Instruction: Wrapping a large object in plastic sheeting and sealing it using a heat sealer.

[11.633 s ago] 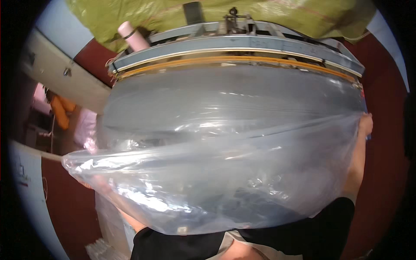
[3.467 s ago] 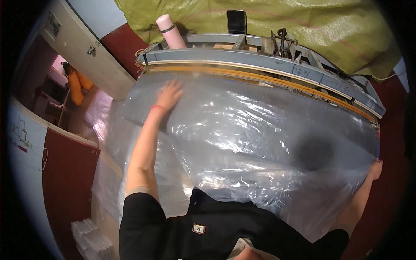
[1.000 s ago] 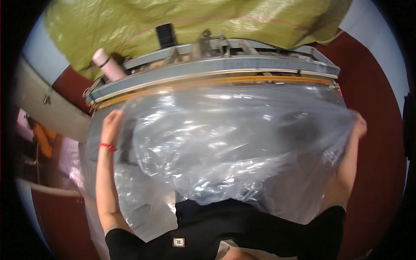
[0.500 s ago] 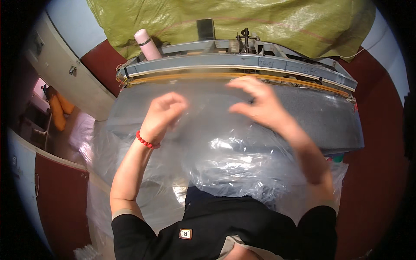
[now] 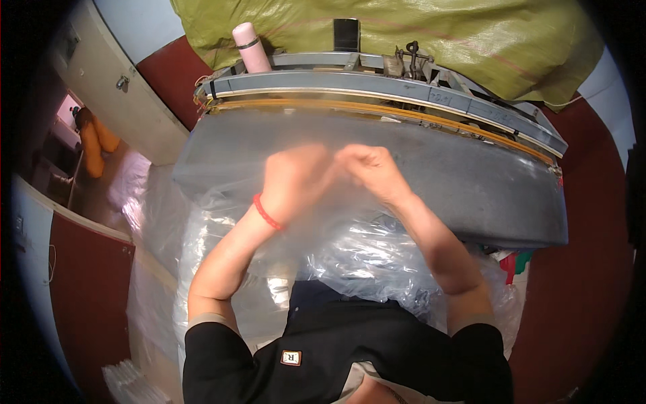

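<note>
A large, thin sheet of clear plastic film (image 5: pixel 356 249) lies crumpled across my lap and reaches up hazily between my forearms. My right hand (image 5: pixel 373 172) is closed, its thumb and fingertips pinched together at what looks like the film's upper part. Right beside it, almost touching, my left hand (image 5: pixel 296 178) is smeared by motion, so its fingers cannot be made out. A red bracelet (image 5: pixel 266 213) circles my left wrist. Both hands are raised over the dark grey work surface (image 5: pixel 471 182).
Behind the surface runs a long grey metal frame (image 5: pixel 296 82) with orange strips (image 5: pixel 323 108) along its front. A pink bottle (image 5: pixel 253 50) stands at its left end, a metal clamp (image 5: pixel 412 60) further right. Yellow-green tarpaulin (image 5: pixel 464 34) hangs behind. Stacked clear plastic (image 5: pixel 131 382) lies lower left.
My hands have come together from well apart. The right hand's spread fingers have closed into a pinch, and the left hand has moved right. The whole view has shifted slightly.
</note>
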A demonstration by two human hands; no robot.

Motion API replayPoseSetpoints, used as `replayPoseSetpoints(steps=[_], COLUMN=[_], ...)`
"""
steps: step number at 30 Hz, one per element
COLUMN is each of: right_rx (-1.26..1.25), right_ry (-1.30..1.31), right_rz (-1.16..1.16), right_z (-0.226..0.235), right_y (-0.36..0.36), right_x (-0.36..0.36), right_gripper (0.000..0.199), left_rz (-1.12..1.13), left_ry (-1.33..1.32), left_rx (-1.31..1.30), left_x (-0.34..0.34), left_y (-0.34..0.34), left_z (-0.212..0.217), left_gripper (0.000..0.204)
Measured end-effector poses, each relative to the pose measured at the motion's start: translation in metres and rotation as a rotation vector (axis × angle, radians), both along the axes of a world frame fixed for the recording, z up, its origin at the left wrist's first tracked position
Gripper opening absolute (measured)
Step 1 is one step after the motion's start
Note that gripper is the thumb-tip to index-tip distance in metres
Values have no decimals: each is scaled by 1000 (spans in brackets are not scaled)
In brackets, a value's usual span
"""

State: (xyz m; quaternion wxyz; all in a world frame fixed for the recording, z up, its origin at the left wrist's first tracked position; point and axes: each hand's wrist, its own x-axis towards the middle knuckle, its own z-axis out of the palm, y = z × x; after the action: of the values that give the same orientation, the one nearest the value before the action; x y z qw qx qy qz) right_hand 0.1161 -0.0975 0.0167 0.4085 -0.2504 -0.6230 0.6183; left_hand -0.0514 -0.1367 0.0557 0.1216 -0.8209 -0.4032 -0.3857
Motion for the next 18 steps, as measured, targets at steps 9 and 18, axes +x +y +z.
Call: replayPoseSetpoints(steps=[9, 18], right_rx=[77, 274], right_ry=[-24, -700], right_rz=[-1002, -1534], right_z=[-62, -119], right_y=[38, 8], right_x=[209, 515], right_gripper=[12, 29], left_rz=[-56, 938], left_ry=[363, -87], left_rx=[-1184, -6], left_x=[-180, -403], left_y=[-21, 21], left_z=[-87, 22], left_gripper=[13, 19])
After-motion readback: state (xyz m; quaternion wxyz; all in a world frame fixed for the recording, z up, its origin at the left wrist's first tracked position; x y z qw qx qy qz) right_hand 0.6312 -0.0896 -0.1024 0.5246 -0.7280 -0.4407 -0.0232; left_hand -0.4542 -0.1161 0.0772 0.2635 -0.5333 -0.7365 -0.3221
